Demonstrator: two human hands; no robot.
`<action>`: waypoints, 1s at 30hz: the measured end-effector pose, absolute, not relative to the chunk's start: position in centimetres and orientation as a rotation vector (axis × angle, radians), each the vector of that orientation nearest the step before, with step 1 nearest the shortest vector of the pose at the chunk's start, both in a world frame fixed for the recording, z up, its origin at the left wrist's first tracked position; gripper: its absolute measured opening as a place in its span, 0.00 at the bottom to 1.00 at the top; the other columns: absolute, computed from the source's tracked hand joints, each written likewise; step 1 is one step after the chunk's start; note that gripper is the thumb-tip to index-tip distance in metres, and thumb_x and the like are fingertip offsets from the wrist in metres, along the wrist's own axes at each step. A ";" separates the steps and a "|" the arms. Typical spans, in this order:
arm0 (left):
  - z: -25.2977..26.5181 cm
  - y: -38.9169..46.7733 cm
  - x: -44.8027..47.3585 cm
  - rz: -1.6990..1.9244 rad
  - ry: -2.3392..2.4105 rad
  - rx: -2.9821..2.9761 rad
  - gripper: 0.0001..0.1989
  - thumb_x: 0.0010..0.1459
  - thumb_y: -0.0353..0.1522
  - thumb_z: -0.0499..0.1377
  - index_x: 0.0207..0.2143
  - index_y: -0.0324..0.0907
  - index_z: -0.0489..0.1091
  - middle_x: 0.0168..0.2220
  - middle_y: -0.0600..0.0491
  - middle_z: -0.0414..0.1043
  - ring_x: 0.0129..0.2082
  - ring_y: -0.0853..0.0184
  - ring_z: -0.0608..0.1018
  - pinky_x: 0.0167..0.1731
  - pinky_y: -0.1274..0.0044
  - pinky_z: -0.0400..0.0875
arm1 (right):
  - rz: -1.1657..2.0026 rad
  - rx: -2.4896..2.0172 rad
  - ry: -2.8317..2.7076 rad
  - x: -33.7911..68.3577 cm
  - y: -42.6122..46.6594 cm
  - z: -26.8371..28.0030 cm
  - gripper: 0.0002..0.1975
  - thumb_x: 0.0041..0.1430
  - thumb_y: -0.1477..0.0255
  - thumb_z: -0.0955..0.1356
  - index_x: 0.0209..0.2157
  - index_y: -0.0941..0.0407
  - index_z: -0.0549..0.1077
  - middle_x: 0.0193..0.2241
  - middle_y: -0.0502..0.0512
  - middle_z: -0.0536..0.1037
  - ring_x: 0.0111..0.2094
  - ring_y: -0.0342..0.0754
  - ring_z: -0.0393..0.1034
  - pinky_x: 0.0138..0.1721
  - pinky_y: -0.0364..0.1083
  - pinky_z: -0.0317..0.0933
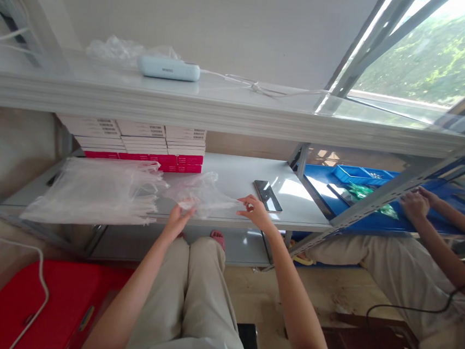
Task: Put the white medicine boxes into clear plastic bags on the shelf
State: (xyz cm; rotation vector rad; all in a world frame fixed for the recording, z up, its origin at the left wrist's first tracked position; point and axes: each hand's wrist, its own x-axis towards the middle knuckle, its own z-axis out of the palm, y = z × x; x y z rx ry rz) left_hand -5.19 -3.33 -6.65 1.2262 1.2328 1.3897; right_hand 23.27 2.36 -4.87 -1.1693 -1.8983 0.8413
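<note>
A clear plastic bag (204, 193) is stretched between my two hands above the front of the grey shelf. My left hand (179, 219) grips its near left part, with the thumb and fingers closed on the film. At the bag's right end, my right hand (256, 209) pinches a corner between thumb and fingertips. Just to the left lies a flat pile of clear plastic bags (99, 189), its loose edges close to the held bag. A dark phone (268, 195) rests on the shelf behind my right hand.
Stacked white and red boxes (145, 144) stand at the back. A pale blue device (168, 69) with a white cable sits on the upper shelf. At right, a co-worker's hands (416, 206) are near a blue tray (362, 175). A red stool (69, 290) stands lower left.
</note>
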 end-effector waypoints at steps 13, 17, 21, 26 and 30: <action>-6.7 -3.0 -4.7 1.282 1.274 1.391 0.23 0.40 0.28 0.66 0.43 0.41 0.72 0.36 0.52 0.76 0.36 0.63 0.76 0.46 0.69 0.67 | 0.903 -1.212 -1.737 22.8 3.0 -5.7 0.19 0.51 0.55 0.68 0.32 0.58 0.75 0.23 0.51 0.69 0.24 0.43 0.62 0.28 0.45 0.59; -6.4 -2.3 -5.7 1.320 1.459 1.400 0.12 0.40 0.32 0.66 0.31 0.41 0.75 0.29 0.49 0.77 0.34 0.58 0.77 0.42 0.69 0.68 | 0.964 -1.130 -1.728 23.4 3.0 -5.7 0.20 0.48 0.56 0.70 0.36 0.57 0.75 0.26 0.50 0.69 0.28 0.44 0.62 0.31 0.45 0.61; -5.8 -1.8 -6.5 1.485 1.543 1.450 0.08 0.41 0.34 0.67 0.27 0.42 0.75 0.31 0.49 0.78 0.35 0.58 0.77 0.42 0.71 0.67 | 0.829 -1.111 -1.800 23.9 3.4 -6.0 0.16 0.51 0.57 0.69 0.33 0.55 0.76 0.33 0.55 0.72 0.32 0.46 0.65 0.32 0.46 0.62; -6.2 -1.3 -7.0 1.520 1.576 1.484 0.08 0.41 0.35 0.66 0.26 0.42 0.75 0.31 0.49 0.78 0.35 0.59 0.76 0.42 0.71 0.67 | 0.707 -1.179 -1.890 23.9 3.5 -6.4 0.15 0.55 0.59 0.66 0.33 0.56 0.77 0.33 0.58 0.74 0.32 0.48 0.68 0.32 0.47 0.62; -7.4 -1.8 -7.3 1.357 1.410 1.312 0.12 0.38 0.35 0.67 0.28 0.40 0.75 0.31 0.49 0.78 0.35 0.59 0.77 0.41 0.69 0.68 | 0.665 -1.234 -1.911 23.7 3.0 -6.8 0.14 0.55 0.61 0.65 0.32 0.56 0.77 0.30 0.56 0.74 0.30 0.47 0.67 0.32 0.47 0.62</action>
